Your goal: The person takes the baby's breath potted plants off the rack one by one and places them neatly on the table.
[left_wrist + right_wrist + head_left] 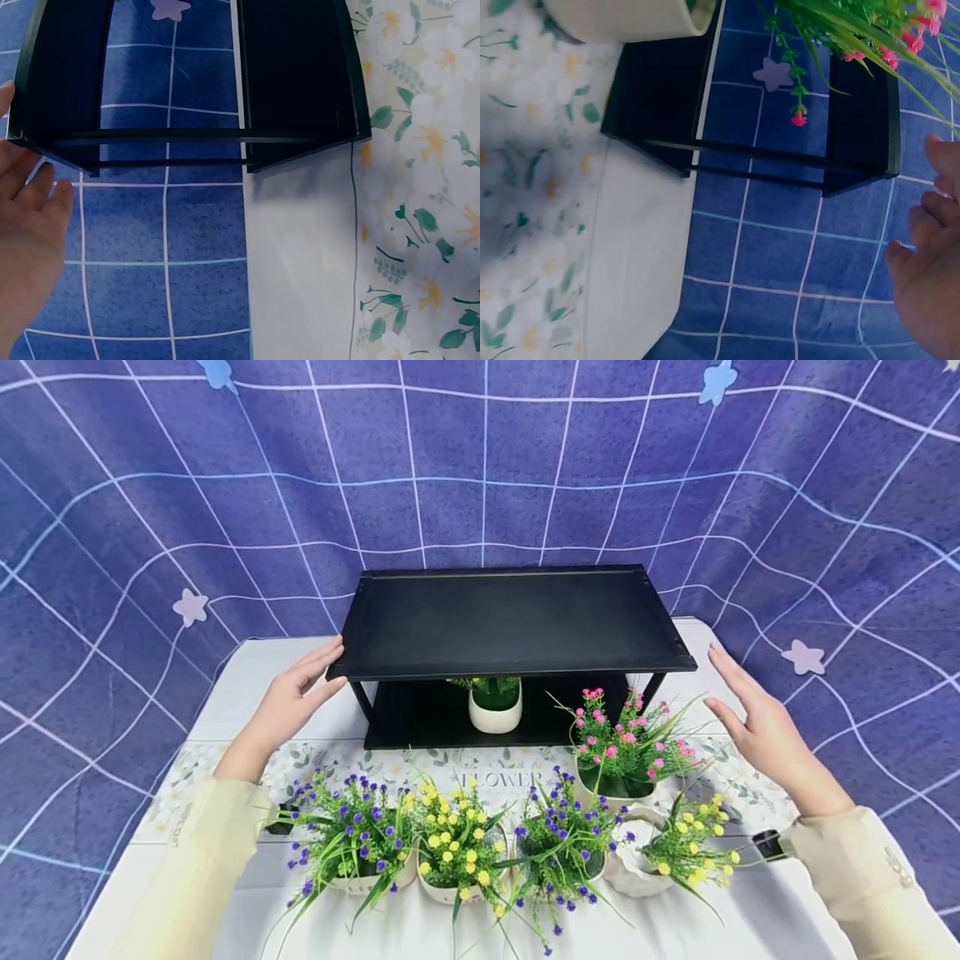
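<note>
A black two-tier shelf (pixel 517 622) stands toward the back of the table. My left hand (pixel 296 685) is at its front left corner, fingertips right at the edge of the upper board and the thumb near the front corner. In the left wrist view, the left hand (pixel 30 225) has loosely extended fingers beside the shelf's end (pixel 64 75). My right hand (pixel 768 735) is held off the shelf's right end, fingers extended and holding nothing. Near it is a pot of pink flowers (pixel 618 743). A white pot (pixel 495 718) with green leaves sits on the lower board, partly hidden by the upper one.
Along the front stand purple flowers (pixel 360 827), yellow flowers (pixel 461 839), more purple flowers (pixel 566 835) and a tilted white pot (pixel 637 860) with yellow flowers. A floral runner (pixel 202 777) crosses the white table. Behind hangs a blue gridded cloth (pixel 450 443).
</note>
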